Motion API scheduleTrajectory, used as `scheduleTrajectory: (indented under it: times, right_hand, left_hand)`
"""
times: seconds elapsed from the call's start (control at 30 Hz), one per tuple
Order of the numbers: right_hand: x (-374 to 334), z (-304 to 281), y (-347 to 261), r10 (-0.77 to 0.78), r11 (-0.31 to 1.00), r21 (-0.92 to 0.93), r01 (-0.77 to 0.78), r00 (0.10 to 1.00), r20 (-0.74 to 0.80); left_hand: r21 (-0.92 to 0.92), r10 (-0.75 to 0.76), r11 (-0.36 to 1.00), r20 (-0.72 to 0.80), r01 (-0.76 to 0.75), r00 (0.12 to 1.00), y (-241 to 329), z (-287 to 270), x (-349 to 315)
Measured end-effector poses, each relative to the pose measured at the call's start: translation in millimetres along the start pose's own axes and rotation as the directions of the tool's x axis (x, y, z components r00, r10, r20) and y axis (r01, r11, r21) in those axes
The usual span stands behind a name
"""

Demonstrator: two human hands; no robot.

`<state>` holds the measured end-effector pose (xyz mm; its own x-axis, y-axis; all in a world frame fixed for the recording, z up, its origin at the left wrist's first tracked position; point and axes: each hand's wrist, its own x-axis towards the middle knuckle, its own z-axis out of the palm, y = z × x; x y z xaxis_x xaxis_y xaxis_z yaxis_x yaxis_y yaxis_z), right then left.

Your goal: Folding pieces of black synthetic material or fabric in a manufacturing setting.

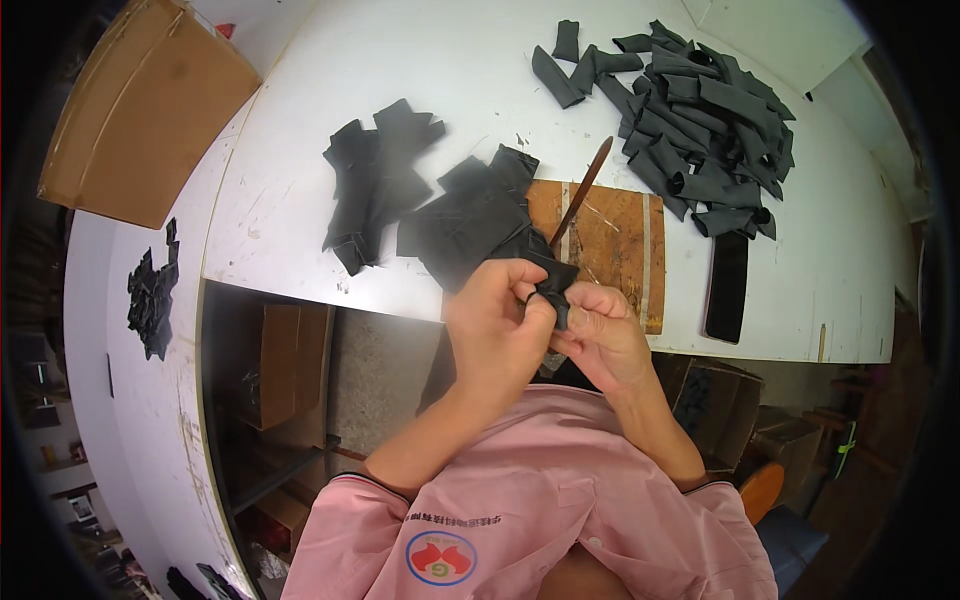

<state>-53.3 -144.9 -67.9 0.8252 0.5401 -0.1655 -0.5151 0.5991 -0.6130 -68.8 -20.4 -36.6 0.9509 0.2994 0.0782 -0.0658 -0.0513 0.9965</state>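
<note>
Both my hands meet at the table's front edge, pinching a small piece of black fabric point(556, 284) between them. My left hand point(497, 318) has thumb and curled fingers closed on its left side. My right hand point(606, 335) grips its lower right side with thumb and fingertips. Just beyond my left hand lies a heap of flat black fabric pieces point(465, 225), partly hidden by the hand. Behind the held piece, a worn wooden board point(628, 235) rests on the table. A dark brown pointed stick point(583, 190) slants up over that board.
A large pile of black fabric tubes point(705, 115) covers the far right. More flat black pieces point(375, 185) lie left of centre. A dark phone-like slab point(727, 288) sits at the right front. A cardboard box point(150, 110) stands far left, near another small black pile point(152, 300).
</note>
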Motion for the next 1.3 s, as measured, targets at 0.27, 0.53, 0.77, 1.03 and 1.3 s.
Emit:
scheduleTrajectory:
  times: [0.27,0.53,0.77,1.03,1.3]
  right_hand:
    - [5,5,-4,-0.141,0.880,-0.465,0.093,0.988,-0.068]
    - [-3,22,-15,-0.232,0.916,-0.294,0.273,0.958,0.169]
    - [9,31,-33,-0.548,0.514,-0.661,0.547,0.802,0.239]
    - [11,49,-44,-0.655,0.165,-0.764,0.624,0.648,0.389]
    - [9,45,-41,-0.686,0.106,-0.797,0.594,0.624,0.374]
  left_hand:
    - [-0.246,-0.209,0.942,0.109,0.230,0.972,0,-11,4]
    - [-0.573,-0.077,0.312,0.780,0.758,0.621,39,-31,4]
    - [-0.129,0.002,0.992,0.117,0.014,0.993,36,-9,-13]
    - [0.214,0.429,0.888,-0.072,-0.406,0.900,15,4,-17]
    - [-0.078,0.277,0.957,-0.051,-0.281,0.959,20,8,-12]
